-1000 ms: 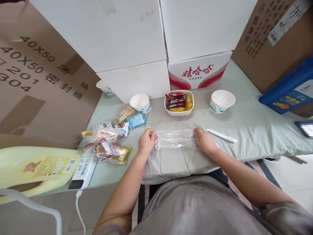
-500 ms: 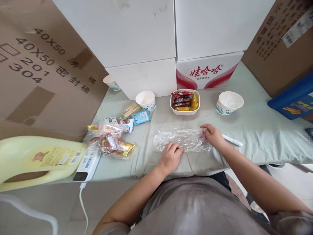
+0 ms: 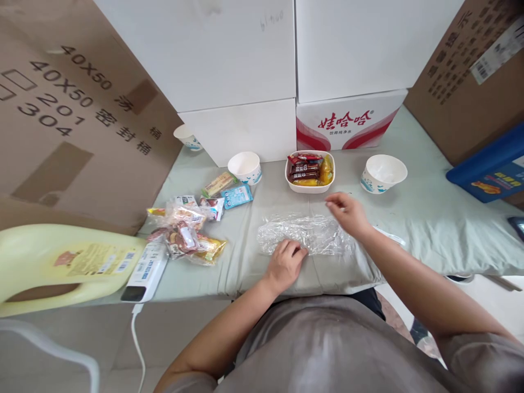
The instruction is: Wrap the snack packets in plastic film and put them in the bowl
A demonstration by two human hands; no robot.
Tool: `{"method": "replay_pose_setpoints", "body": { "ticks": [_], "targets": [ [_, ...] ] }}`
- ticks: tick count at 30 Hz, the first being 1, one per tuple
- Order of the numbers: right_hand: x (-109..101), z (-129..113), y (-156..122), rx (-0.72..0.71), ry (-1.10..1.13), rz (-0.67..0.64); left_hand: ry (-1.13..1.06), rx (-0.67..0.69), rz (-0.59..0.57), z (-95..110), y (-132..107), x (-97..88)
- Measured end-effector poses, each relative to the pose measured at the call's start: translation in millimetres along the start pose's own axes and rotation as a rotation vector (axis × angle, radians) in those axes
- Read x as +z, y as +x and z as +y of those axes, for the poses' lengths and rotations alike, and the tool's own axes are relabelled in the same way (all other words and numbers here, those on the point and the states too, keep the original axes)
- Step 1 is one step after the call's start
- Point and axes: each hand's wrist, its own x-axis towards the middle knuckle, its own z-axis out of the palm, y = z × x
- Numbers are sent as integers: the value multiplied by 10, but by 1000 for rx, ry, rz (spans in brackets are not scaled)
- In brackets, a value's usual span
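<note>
A crumpled sheet of clear plastic film (image 3: 315,232) lies flat on the cloth-covered table in front of me. My left hand (image 3: 286,265) is closed at its near edge, with curled fingers pressing on the film. My right hand (image 3: 347,213) is raised over the film's far right part, thumb and fingertips drawn together in a pinch; what they hold, if anything, is too small to make out. Behind the film stands a white oval bowl (image 3: 310,189) filled with wrapped snacks (image 3: 305,172). Partly behind my right forearm lies a white pen-like tool (image 3: 391,236).
Paper bowls stand at left (image 3: 245,166) and right (image 3: 382,174). Loose snack packets (image 3: 184,229) lie left, near a white power bank (image 3: 145,273) with a cable and a yellow jug (image 3: 61,267). White boxes (image 3: 245,128) close off the back; a blue container (image 3: 487,169) is at right.
My right hand has let go of the film's right end and lifted up and slightly left. My left hand stays in place on the film.
</note>
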Motion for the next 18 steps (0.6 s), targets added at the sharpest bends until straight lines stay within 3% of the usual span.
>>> {"method": "replay_pose_setpoints", "body": {
  "ticks": [4,7,9,14,18],
  "targets": [
    [438,-360,60,-210,-338,-466,10,25,28,-11,-25,19],
    [719,-498,97,-207,-567,-586,2,45,58,-15,-50,29],
    [820,-522,109,-187,-605,-617,-6,45,67,-15,-63,38],
    [791,-544,136,-144,-508,-744,-48,34,54,-30,-78,87],
    [716,-605,249,-13,-337,-930,-67,51,29,-58,-83,121]
  ]
}}
